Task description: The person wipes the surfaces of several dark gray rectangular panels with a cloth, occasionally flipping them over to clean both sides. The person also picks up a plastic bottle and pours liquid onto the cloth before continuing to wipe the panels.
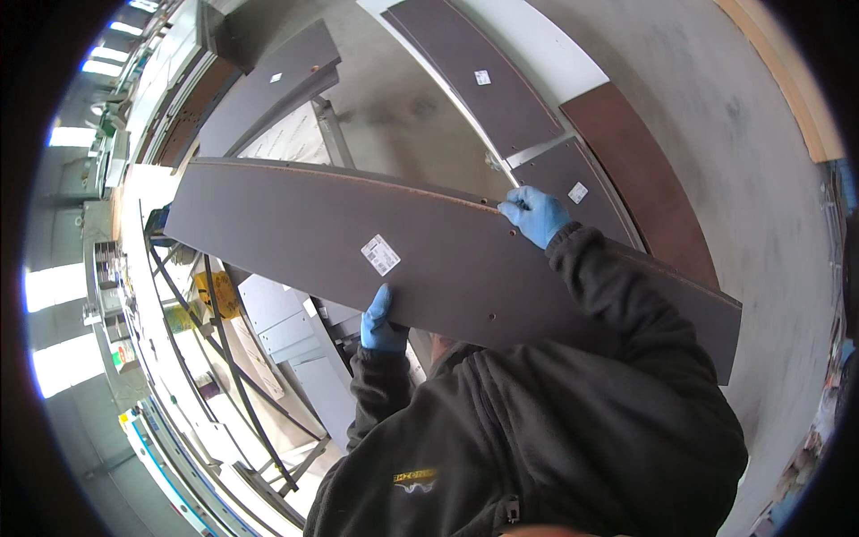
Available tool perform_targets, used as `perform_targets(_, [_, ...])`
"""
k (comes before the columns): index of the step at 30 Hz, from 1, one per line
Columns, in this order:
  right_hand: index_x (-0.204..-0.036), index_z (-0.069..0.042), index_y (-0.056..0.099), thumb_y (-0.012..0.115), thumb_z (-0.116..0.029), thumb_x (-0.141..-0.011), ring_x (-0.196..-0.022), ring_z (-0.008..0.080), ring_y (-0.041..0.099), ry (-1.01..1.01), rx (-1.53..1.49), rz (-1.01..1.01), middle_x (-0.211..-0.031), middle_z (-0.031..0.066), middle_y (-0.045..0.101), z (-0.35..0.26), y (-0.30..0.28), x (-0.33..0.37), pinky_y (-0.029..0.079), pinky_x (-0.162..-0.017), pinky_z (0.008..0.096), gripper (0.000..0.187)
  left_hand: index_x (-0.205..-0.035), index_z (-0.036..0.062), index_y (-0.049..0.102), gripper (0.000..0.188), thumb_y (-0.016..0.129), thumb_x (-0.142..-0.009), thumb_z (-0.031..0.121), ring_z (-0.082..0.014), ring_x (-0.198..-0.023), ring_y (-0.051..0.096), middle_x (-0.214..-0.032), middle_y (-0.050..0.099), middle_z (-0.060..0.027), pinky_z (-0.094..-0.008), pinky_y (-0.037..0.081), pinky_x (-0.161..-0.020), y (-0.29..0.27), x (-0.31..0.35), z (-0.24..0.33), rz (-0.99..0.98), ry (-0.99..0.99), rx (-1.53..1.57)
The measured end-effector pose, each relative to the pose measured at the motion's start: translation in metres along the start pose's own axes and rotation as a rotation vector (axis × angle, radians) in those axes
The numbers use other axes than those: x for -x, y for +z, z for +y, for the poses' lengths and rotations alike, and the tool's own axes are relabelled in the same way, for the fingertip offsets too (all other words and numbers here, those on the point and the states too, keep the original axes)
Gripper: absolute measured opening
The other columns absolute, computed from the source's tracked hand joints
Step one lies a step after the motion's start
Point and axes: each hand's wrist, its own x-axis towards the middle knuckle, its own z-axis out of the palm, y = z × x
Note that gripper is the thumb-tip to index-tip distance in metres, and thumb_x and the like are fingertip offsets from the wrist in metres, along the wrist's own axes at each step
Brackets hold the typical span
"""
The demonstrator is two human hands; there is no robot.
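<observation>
A long dark grey-brown board (pixel 295 210) lies slantwise in front of me, with a white label (pixel 380 255) and small drilled holes on its face. My left hand (pixel 382 324), in a blue glove, grips its near edge below the label, thumb on the face and the other fingers hidden underneath. At the far edge, my right hand (pixel 535 217), also in a blue glove, is closed with its fingertips pinched together beside a drilled hole. Whatever those fingertips hold, if anything, is too small to make out.
Similar labelled boards (pixel 474 76) lie beyond on a white surface, beside a reddish-brown board (pixel 640 170). More panels (pixel 273 89) are stacked at the far left. A dark metal frame (pixel 237 358) stands on the left, near a yellow container (pixel 217 295).
</observation>
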Motion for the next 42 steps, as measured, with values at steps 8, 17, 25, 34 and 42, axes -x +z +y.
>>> perform_targets(8, [-0.115,-0.008,0.075,0.07,-0.045,-0.095,-0.093,0.0299,0.075,0.151,0.038,0.148,-0.1,0.0129,0.078,0.092,-0.061,-0.065,0.058,-0.086,0.0387,0.042,-0.135,0.004,0.062,0.037,0.058,-0.107,0.028,-0.0208,-0.111,0.068,-0.125,0.07,-0.0074,-0.0353,0.055,-0.098,0.033,-0.158,-0.062,-0.058,-0.412,0.222])
perform_targets(17, [-0.124,-0.001,0.071,0.074,-0.035,-0.096,-0.103,0.0247,0.075,0.306,-0.039,0.405,-0.113,0.0146,0.078,0.182,-0.075,-0.113,0.057,-0.09,0.0361,0.044,-0.135,0.0042,0.064,0.042,0.059,-0.107,0.036,-0.0249,-0.118,0.064,-0.129,0.071,-0.0101,-0.0394,0.049,-0.108,0.068,-0.321,-0.126,-0.272,-0.576,0.377])
perform_targets(25, [-0.119,-0.005,0.075,0.074,-0.038,-0.095,-0.105,0.0272,0.074,0.47,-0.027,0.555,-0.114,0.0138,0.077,0.264,-0.058,-0.154,0.056,-0.093,0.037,0.041,-0.135,0.0002,0.063,0.042,0.06,-0.107,0.031,-0.0292,-0.123,0.063,-0.135,0.068,-0.0134,-0.0457,0.046,-0.113,0.099,-0.431,-0.168,-0.121,-0.592,0.157])
perform_targets(34, [-0.121,-0.006,0.074,0.072,-0.04,-0.097,-0.109,0.0295,0.072,0.478,-0.059,0.558,-0.116,0.0136,0.077,0.331,-0.054,-0.209,0.055,-0.096,0.0377,0.041,-0.136,-0.0021,0.062,0.044,0.057,-0.108,0.032,-0.0291,-0.127,0.061,-0.137,0.067,-0.014,-0.0417,0.043,-0.117,0.109,-0.527,-0.213,-0.02,-0.604,0.04])
perform_targets(42, [-0.125,-0.004,0.071,0.071,-0.037,-0.098,-0.111,0.0266,0.071,0.55,-0.162,0.491,-0.117,0.0141,0.076,0.358,-0.053,-0.244,0.054,-0.098,0.0379,0.042,-0.133,-0.003,0.063,0.046,0.064,-0.104,0.032,-0.0298,-0.117,0.066,-0.131,0.069,-0.0143,-0.0429,0.053,-0.104,0.095,-0.569,-0.253,0.244,-0.586,-0.26])
